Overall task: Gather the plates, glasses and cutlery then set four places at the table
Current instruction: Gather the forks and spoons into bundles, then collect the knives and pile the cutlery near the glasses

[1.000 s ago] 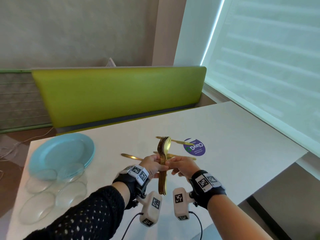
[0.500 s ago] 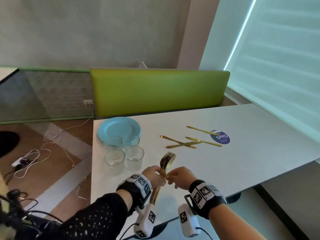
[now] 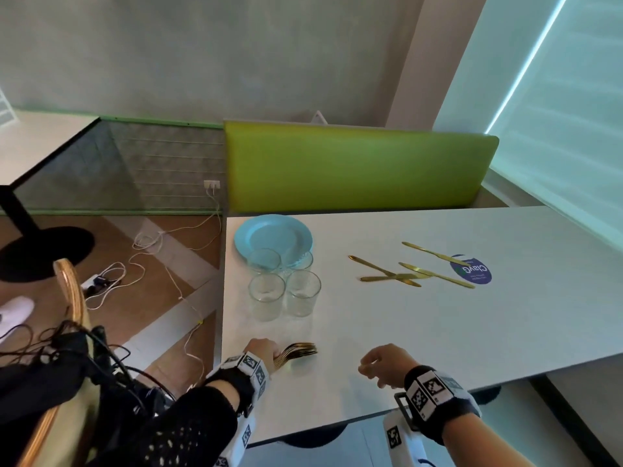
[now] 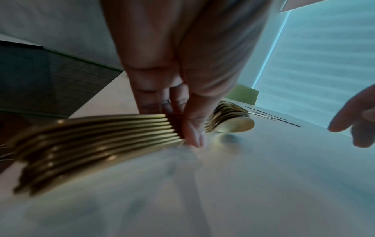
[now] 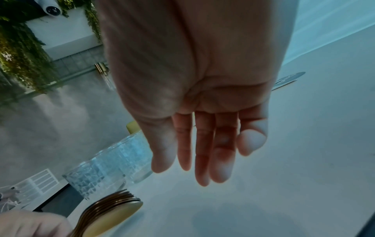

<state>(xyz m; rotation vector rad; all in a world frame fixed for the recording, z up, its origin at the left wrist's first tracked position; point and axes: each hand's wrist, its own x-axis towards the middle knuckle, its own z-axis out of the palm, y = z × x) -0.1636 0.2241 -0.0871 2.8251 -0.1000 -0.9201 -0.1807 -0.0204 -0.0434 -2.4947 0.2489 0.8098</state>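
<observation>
My left hand (image 3: 264, 350) grips a stacked bundle of gold spoons and forks (image 3: 298, 352) by the handles, low over the white table (image 3: 438, 332) near its front left corner. The left wrist view shows my thumb and fingers (image 4: 192, 126) pinching the bundle (image 4: 97, 133), its bowls touching the table. My right hand (image 3: 381, 364) hovers to the right with straight, relaxed fingers (image 5: 202, 152) and holds nothing. Blue plates (image 3: 273, 235) sit stacked at the far left, with several clear glasses (image 3: 285, 291) just in front. Several gold knives (image 3: 411, 273) lie mid-table.
A round purple sticker (image 3: 472, 273) lies by the knives. A green bench back (image 3: 357, 166) runs behind the table. A wooden chair (image 3: 72, 298) with dark cables stands at the left, and cords (image 3: 148, 251) trail over the floor. A window blind (image 3: 573, 112) fills the right.
My left hand lowered the cutlery bundle from upright in the air to the table. My right hand let go of it and moved away to the right. The head view swung left.
</observation>
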